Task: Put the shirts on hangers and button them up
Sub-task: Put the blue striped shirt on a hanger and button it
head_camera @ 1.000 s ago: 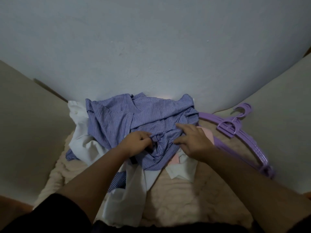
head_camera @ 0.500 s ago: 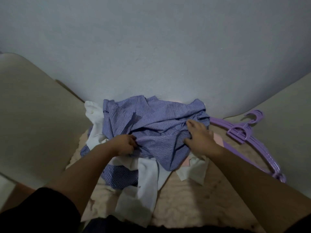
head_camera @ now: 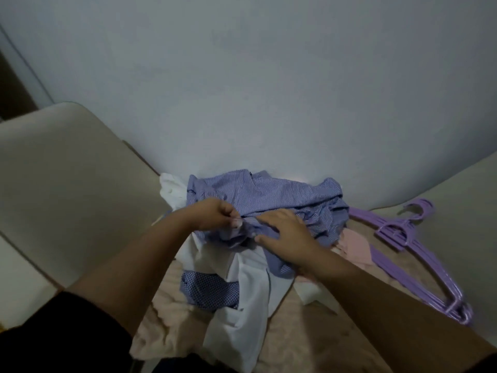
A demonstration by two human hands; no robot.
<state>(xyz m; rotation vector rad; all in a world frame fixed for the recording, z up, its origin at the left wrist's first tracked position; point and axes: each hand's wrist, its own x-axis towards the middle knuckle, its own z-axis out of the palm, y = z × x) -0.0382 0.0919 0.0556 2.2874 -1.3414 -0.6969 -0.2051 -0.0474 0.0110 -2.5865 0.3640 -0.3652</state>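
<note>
While the pile is sitting by the far wall:
Striped shirt [head_camera: 269,200]: lying on top.
Left hand [head_camera: 212,214]: pinching its fabric.
Right hand [head_camera: 287,235]: pressing flat, fingers spread.
Hangers [head_camera: 419,254]: lying right, untouched.

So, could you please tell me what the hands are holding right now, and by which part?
The left hand pinches a bunched fold at the near edge of the striped blue shirt; the right hand lies flat on it beside that fold, gripping nothing.

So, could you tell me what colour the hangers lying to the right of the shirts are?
The hangers are light purple, seen in the head view.
</note>
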